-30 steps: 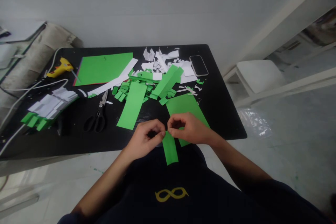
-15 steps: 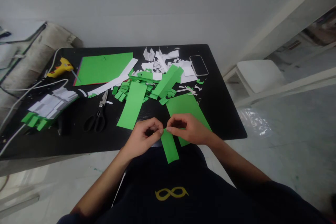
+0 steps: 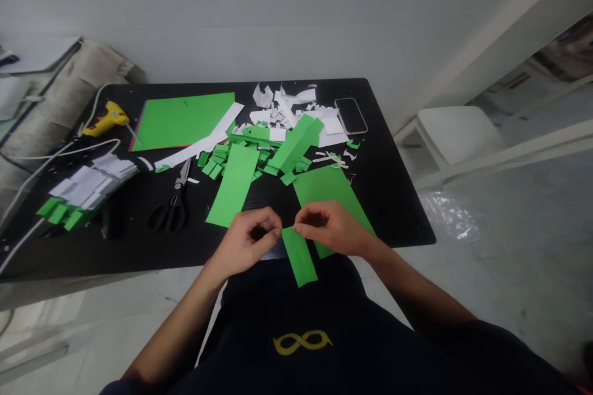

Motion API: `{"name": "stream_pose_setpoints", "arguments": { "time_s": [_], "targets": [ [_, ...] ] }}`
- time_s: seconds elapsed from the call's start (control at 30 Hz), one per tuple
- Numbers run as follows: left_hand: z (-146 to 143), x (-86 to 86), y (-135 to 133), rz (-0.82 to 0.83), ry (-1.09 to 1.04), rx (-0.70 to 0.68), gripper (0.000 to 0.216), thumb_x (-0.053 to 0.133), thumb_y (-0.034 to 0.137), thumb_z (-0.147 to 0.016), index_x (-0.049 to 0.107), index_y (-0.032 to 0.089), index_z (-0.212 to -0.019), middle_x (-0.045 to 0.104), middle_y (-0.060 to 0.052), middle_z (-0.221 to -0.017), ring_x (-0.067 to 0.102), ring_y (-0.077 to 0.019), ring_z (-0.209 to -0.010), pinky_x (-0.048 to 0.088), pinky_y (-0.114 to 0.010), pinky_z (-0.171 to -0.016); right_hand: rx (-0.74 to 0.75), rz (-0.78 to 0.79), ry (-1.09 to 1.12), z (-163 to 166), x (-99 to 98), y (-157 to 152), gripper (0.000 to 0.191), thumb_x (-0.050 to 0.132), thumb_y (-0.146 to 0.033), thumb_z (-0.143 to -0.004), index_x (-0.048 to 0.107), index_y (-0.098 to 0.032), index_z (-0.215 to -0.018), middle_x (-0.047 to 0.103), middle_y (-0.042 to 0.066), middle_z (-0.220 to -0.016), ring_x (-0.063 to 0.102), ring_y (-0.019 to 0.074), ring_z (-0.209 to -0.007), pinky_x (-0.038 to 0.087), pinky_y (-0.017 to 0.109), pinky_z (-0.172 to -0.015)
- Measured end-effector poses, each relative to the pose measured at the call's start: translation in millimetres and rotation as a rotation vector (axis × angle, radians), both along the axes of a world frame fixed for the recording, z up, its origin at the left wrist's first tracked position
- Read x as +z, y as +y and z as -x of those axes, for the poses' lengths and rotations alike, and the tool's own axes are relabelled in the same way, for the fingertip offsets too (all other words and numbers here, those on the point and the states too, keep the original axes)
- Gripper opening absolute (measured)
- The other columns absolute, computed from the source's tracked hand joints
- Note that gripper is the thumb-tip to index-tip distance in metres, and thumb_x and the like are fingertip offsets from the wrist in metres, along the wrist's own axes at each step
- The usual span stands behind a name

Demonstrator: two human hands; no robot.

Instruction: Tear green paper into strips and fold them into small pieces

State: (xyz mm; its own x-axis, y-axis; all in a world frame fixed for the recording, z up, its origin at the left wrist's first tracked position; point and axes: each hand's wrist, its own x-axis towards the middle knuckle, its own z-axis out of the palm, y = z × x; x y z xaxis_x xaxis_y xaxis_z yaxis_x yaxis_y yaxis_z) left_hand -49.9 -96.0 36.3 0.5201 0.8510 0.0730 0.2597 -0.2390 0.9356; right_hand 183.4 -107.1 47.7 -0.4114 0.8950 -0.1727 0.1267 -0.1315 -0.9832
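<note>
A narrow green paper strip [image 3: 300, 259] hangs down in front of my shirt, its top edge level with my fingertips. My right hand [image 3: 331, 226] pinches the strip's top right corner between thumb and index finger. At the top left corner, my left hand [image 3: 252, 239] has thumb and index finger drawn together, the tips right at the paper's edge. Behind my right hand lies a larger green sheet [image 3: 333, 188], partly covered by it. A wide green strip [image 3: 234, 185] rests on the table beyond my left hand.
Black-handled scissors [image 3: 173, 207] lie left of the hands. Further left are a white-and-green folded-paper piece [image 3: 90, 182] and a yellow glue gun [image 3: 109, 120] with its cord. Green paper pieces [image 3: 217, 160], white scraps [image 3: 287, 105] and a phone [image 3: 351, 115] occupy the black table's [image 3: 393, 197] back.
My left hand has shifted slightly left along the strip's top edge to its corner, uncovering more of the paper. My right hand has stayed nearly still, and the strip's lower end has moved slightly right.
</note>
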Motion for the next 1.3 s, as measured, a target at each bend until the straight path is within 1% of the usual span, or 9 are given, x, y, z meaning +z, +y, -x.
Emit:
{"name": "stream_pose_setpoints", "arguments": {
  "time_s": [0.1, 0.23, 0.37, 0.57, 0.7, 0.9, 1.1, 1.2, 1.3],
  "targets": [
    [-5.2, -1.0, -2.4, 0.008, -0.008, 0.007, 0.012, 0.066, 0.025, -0.096, 0.069, 0.017, -0.087, 0.064, 0.002, -0.069, 0.058, -0.0117, -0.063, 0.043, -0.022, -0.059, -0.005, 0.009, -0.005, 1.7, -2.4, -1.4, 0.012, 0.078, -0.028, -0.086, 0.073, -0.018, -0.082, 0.068, -0.001, -0.073, 0.059, 0.0123, -0.066, 0.045, 0.026, -0.062],
    [-10.2, -4.0, -5.5, -0.036, -0.023, 0.001, 0.014, 0.065, 0.023, -0.097, 0.068, 0.018, -0.085, 0.064, 0.002, -0.068, 0.057, -0.0111, -0.061, 0.043, -0.022, -0.058, 0.009, 0.008, -0.012, 1.9, -5.4, -2.7, 0.011, 0.079, -0.028, -0.086, 0.074, -0.019, -0.083, 0.07, -0.001, -0.075, 0.061, 0.0133, -0.068, 0.046, 0.026, -0.063],
    [-6.2, -4.3, -4.4, -0.061, 0.003, -0.02, 0.011, 0.065, 0.02, -0.094, 0.068, 0.018, -0.083, 0.064, 0.002, -0.069, 0.059, -0.0113, -0.063, 0.044, -0.022, -0.059, 0.025, 0.005, -0.023, 0.6, -5.7, -2.7, 0.012, 0.079, -0.029, -0.086, 0.075, -0.019, -0.083, 0.071, 0.0, -0.076, 0.062, 0.0138, -0.069, 0.046, 0.027, -0.063],
    [0.4, -1.1, -1.2, -0.07, 0.002, -0.022, 0.01, 0.065, 0.015, -0.089, 0.068, 0.018, -0.08, 0.066, 0.002, -0.07, 0.06, -0.0112, -0.064, 0.045, -0.022, -0.062, 0.016, 0.025, -0.023, 0.5, -2.5, -1.4, 0.013, 0.08, -0.03, -0.085, 0.075, -0.018, -0.083, 0.069, -0.001, -0.073, 0.059, 0.0131, -0.066, 0.044, 0.026, -0.061],
    [4.1, -1.9, -0.7, -0.042, 0.0, -0.012, 0.01, 0.064, 0.014, -0.088, 0.068, 0.018, -0.08, 0.065, 0.003, -0.069, 0.059, -0.0109, -0.064, 0.045, -0.022, -0.062, 0.008, 0.022, -0.025, -1.0, 0.0, 0.4, 0.015, 0.079, -0.032, -0.086, 0.075, -0.018, -0.082, 0.068, -0.001, -0.072, 0.058, 0.0126, -0.065, 0.044, 0.026, -0.06],
    [10.4, -4.8, -0.9, 0.036, 0.003, 0.021, 0.011, 0.064, 0.02, -0.091, 0.067, 0.017, -0.081, 0.065, 0.0, -0.071, 0.059, -0.0123, -0.065, 0.046, -0.023, -0.063, -0.053, 0.012, -0.038, -6.8, 2.3, 3.7, 0.017, 0.079, -0.034, -0.086, 0.074, -0.019, -0.08, 0.068, 0.0, -0.071, 0.059, 0.0132, -0.065, 0.047, 0.027, -0.061],
    [2.8, -6.7, -4.6, 0.1, -0.033, 0.035, 0.02, 0.064, 0.032, -0.099, 0.067, 0.017, -0.087, 0.062, 0.001, -0.068, 0.056, -0.0124, -0.062, 0.042, -0.023, -0.058, -0.061, 0.058, -0.013, -1.8, 1.3, 2.6, 0.021, 0.084, -0.037, -0.083, 0.074, -0.019, -0.08, 0.067, -0.001, -0.07, 0.058, 0.0133, -0.064, 0.047, 0.028, -0.062],
    [0.6, -7.0, -5.7, 0.108, -0.04, 0.024, 0.019, 0.063, 0.033, -0.101, 0.067, 0.017, -0.091, 0.063, 0.001, -0.067, 0.055, -0.0124, -0.061, 0.041, -0.023, -0.058, -0.067, 0.056, -0.012, -0.8, 1.9, 2.1, 0.02, 0.084, -0.037, -0.083, 0.074, -0.019, -0.079, 0.066, -0.002, -0.069, 0.057, 0.0132, -0.064, 0.048, 0.028, -0.063],
    [0.9, -7.4, -6.4, 0.1, -0.046, 0.026, 0.016, 0.064, 0.032, -0.1, 0.068, 0.017, -0.096, 0.065, 0.0, -0.071, 0.059, -0.0133, -0.064, 0.044, -0.024, -0.061, -0.07, 0.068, -0.004, -1.1, 2.5, 2.0, 0.021, 0.085, -0.037, -0.082, 0.074, -0.019, -0.08, 0.066, -0.002, -0.069, 0.058, 0.0134, -0.064, 0.048, 0.028, -0.063]
  ]
}}
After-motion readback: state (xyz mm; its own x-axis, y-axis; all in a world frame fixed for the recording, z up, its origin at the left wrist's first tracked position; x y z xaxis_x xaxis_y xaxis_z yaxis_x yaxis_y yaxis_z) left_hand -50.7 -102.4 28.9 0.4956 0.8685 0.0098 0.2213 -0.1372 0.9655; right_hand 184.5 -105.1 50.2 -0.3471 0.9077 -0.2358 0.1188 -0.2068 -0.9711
